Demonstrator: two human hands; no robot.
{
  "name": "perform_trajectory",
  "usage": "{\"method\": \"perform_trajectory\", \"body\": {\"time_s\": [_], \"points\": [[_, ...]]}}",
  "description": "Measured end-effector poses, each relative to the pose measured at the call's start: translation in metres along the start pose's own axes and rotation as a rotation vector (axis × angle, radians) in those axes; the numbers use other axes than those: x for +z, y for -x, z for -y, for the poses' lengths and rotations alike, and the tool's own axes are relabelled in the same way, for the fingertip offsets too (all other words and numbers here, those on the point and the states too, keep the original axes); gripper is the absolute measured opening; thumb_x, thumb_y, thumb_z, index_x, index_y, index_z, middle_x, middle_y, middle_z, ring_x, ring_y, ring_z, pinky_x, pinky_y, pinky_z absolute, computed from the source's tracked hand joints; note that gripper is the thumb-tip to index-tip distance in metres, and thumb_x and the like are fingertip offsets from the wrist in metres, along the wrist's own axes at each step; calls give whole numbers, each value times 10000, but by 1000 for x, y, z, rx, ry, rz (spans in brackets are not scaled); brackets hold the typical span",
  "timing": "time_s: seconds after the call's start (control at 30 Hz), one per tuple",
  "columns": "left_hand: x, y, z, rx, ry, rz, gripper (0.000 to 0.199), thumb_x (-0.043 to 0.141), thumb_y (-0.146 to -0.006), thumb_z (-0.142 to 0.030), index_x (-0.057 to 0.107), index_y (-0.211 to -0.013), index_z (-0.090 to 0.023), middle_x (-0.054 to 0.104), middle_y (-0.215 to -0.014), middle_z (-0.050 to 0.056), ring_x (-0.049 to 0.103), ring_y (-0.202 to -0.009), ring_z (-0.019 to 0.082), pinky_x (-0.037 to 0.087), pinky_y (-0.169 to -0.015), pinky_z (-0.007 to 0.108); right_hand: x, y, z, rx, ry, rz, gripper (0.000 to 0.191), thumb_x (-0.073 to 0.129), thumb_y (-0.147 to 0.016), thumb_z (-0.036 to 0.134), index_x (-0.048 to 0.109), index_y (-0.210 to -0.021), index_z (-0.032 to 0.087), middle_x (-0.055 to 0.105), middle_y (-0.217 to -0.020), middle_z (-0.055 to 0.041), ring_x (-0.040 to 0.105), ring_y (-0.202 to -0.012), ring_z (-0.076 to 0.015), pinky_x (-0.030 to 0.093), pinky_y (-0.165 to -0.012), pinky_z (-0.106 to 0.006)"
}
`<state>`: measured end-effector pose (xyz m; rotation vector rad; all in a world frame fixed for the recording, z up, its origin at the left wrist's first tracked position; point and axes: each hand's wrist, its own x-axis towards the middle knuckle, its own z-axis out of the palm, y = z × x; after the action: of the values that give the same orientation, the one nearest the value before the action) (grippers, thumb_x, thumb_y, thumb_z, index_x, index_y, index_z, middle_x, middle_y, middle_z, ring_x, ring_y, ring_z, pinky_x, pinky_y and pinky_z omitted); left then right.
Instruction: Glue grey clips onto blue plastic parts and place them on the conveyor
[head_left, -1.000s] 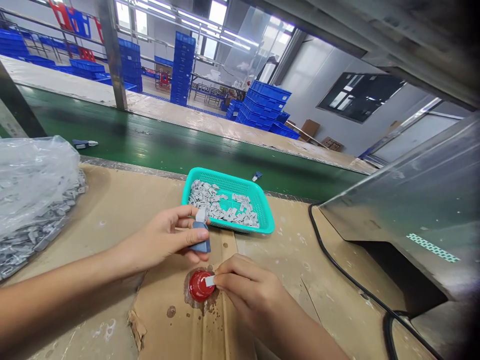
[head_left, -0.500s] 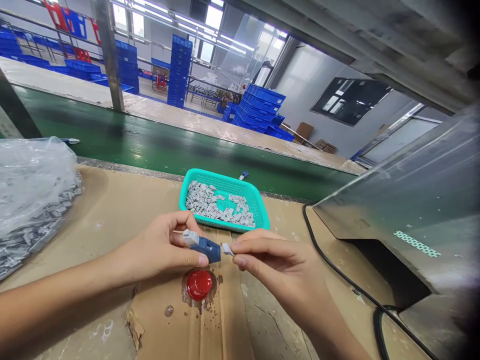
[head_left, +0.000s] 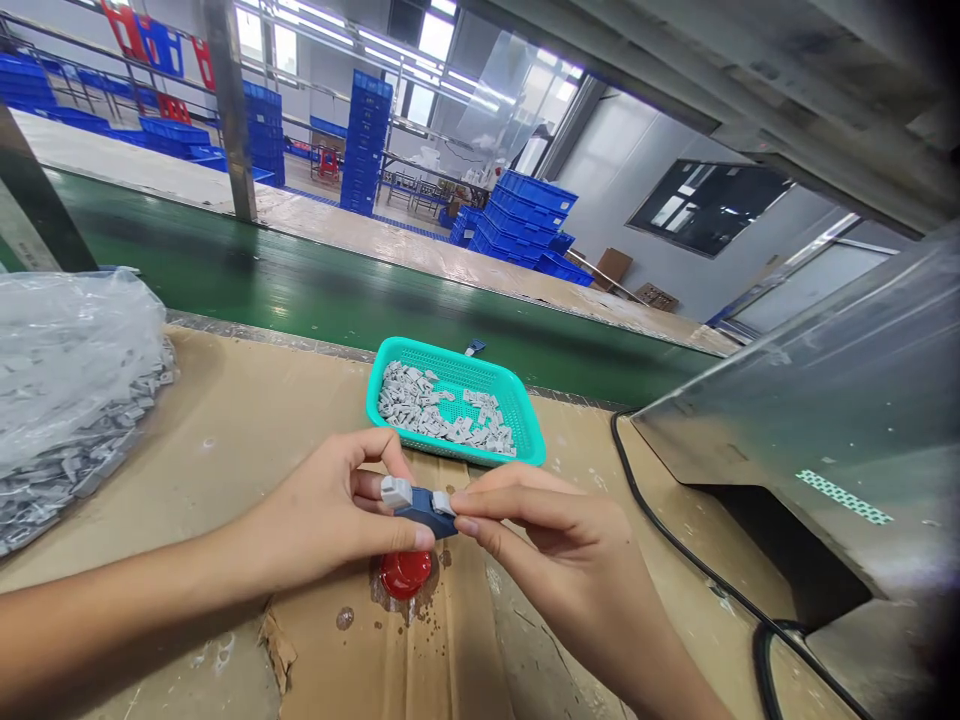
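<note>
My left hand (head_left: pixel 352 500) grips a dark blue plastic housing (head_left: pixel 424 513) with a light grey end piece (head_left: pixel 396 491) on its left. Between thumb and fingertips, my right hand (head_left: pixel 540 540) pinches a small light grey plastic piece (head_left: pixel 443 503). That piece touches the upper face of the housing near its right end; how deep it sits I cannot tell. Right below the housing is a red cup-like object (head_left: pixel 406 574), with wet spots around it on the cardboard. Behind my hands stands a turquoise basket (head_left: pixel 531 420) holding many small grey pieces (head_left: pixel 412 400).
A clear plastic bag (head_left: pixel 82 360) of grey parts lies at the left. Beyond the cardboard-covered table (head_left: pixel 225 400) runs a green conveyor belt (head_left: pixel 315 290) carrying a blue-and-white part (head_left: pixel 475 347). A black cable (head_left: pixel 675 540) and a metal housing (head_left: pixel 787 400) are at the right.
My right hand has brought the small grey piece left onto the blue housing, closing the gap between them. The blue-and-white part on the belt has shifted left relative to the basket.
</note>
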<state>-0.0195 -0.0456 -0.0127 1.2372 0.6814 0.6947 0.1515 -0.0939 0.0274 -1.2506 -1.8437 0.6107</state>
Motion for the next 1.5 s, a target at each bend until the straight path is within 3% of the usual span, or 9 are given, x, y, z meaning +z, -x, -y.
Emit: {"method": "perform_trajectory", "body": {"time_s": [0.27, 0.53, 0.67, 0.8, 0.9, 1.1, 1.3, 1.43, 1.5], "points": [[3, 2, 3, 44, 79, -7, 278, 713, -617, -176, 446, -694, -170, 584, -735, -45, 569, -658, 86, 445, -602, 194, 1, 6, 6, -72, 103, 45, 229, 558, -731, 42, 685, -789, 224, 618, -817, -23, 593, -747, -133, 502, -623, -219], [13, -3, -6, -44, 535, -116, 192, 560, -771, -203, 516, -957, -194, 530, -822, 7, 494, -731, 87, 426, -677, 198, 21, 10, -13, -229, 128, -34, 322, 488, -771, 51, 584, -1052, 174, 589, -977, -68, 558, -905, -143, 489, -764, -245], [4, -12, -15, -8, 501, -215, 107, 455, -813, -204, 511, -819, -114, 476, -729, 28, 411, -585, 69, 377, -514, 163, 11, -14, -37, -139, 176, -99, 140, 459, -812, 126, 589, -848, 165, 603, -819, -36, 558, -785, -139, 459, -706, -255], [-13, -22, -21, 59, 420, -179, 113, 408, -833, -221, 452, -773, -136, 360, -636, -26, 306, -495, 41, 294, -438, 135, -4, -46, -62, 41, 330, 18, 264, 348, -857, 160, 487, -633, 165, 544, -633, -1, 516, -625, -120, 404, -582, -231], [-31, -33, -22, 158, 223, -212, 162, 371, -838, -254, 372, -703, -164, 257, -597, -51, 231, -459, 42, 246, -417, 138, -6, -68, -78, 40, 407, 80, 200, 441, -811, 166, 537, -635, 156, 557, -650, -18, 506, -651, -145, 371, -604, -257], [-102, -80, -24, 228, -1034, -514, 324, 288, -819, -358, 480, -988, -159, 504, -689, 44, 491, -623, 176, 398, -602, 284, 3, -92, -104, 59, 407, 262, 225, 510, -616, -22, 650, -656, 149, 619, -635, -20, 527, -575, -131, 359, -562, -230], [-166, -137, -17, 59, -1351, -558, 416, 343, -798, -257, 430, -1150, -53, 511, -1126, 228, 419, -1095, 358, 304, -889, 476, -1, -87, -106, 71, 365, 199, 265, 450, -618, -6, 649, -700, 149, 594, -608, -7, 493, -559, -123, 329, -532, -217], [-163, -170, -14, 5, -1429, -658, 532, 393, -806, -251, 294, -1261, 6, 197, -1347, 301, 46, -1258, 437, 84, -917, 642, -3, -86, -100, 92, 318, 115, 283, 407, -682, 24, 658, -698, 154, 598, -605, -18, 503, -578, -135, 348, -581, -238], [-150, -187, -17, 53, -1431, -567, 537, 409, -820, -257, 263, -1305, -78, 137, -1391, 238, 58, -1270, 406, 104, -940, 621, -4, -87, -101, 108, 277, 76, 299, 391, -709, 39, 666, -721, 157, 619, -680, -38, 525, -628, -146, 370, -607, -247]]}}
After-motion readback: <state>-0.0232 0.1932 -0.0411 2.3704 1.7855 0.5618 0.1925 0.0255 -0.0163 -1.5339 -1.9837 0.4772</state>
